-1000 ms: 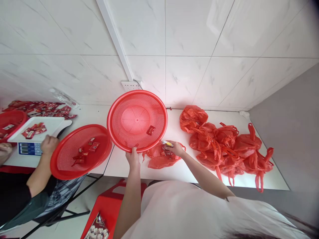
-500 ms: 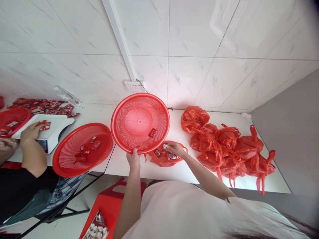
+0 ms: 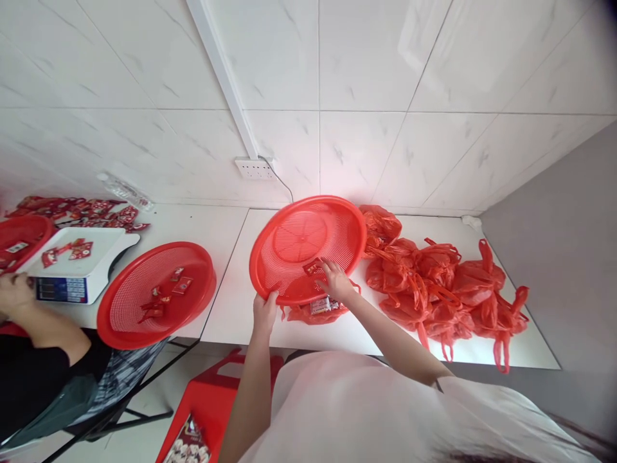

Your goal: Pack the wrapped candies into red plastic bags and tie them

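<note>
Round red plastic mesh basket [image 3: 299, 238], rim gripped by left hand [image 3: 265, 310], has swung right over the red plastic bag [image 3: 308, 314] at white desk's [image 3: 231, 308] front edge; right hand [image 3: 336, 280], fingers narrow, touches its small red packet [image 3: 312, 265]; white tiled wall [image 3: 366, 141] behind

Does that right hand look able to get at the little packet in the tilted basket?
Probably yes. The right hand is over the open basket with its fingers at the packet, nothing covering it, while the left hand grips the near rim.
</note>
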A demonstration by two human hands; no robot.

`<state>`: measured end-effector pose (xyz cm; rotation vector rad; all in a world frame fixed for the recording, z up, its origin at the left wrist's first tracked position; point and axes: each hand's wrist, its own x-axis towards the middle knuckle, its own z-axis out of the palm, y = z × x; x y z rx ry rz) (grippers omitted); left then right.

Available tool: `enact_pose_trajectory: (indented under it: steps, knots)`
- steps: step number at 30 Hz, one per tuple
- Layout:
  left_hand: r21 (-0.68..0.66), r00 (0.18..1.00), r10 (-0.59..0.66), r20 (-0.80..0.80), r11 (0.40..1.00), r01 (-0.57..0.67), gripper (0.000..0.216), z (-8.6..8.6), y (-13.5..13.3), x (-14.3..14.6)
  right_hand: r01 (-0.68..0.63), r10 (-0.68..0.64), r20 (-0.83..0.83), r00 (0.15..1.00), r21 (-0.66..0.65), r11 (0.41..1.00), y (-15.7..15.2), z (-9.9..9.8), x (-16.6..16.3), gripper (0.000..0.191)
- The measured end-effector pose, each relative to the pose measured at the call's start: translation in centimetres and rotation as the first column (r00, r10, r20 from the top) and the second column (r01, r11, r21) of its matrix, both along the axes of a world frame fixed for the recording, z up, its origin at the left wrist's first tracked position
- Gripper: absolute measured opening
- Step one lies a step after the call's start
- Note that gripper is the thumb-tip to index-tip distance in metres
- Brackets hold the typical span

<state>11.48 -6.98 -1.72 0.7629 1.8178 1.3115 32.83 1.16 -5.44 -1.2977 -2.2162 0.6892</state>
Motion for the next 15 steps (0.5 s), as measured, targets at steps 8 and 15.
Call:
enact_pose_trajectory:
  steps: [8, 15]
  knots:
    - [-0.054, 0.966, -0.194, -0.171, 0.981, 0.187, 0.020, 2.2, 0.5, 0.0, -0.181, 0.198, 0.039, 0.979, -0.262, 0.948, -0.6, -0.7, 0.0, 0.025]
    - [-0.094, 0.972, 0.110, -0.209, 0.987, -0.132, 0.012, 1.6, 1.8, -1.3, -0.107, 0.069, -0.151, 0.986, -0.262, 0.959, -2.2, -0.5, 1.7, 0.026]
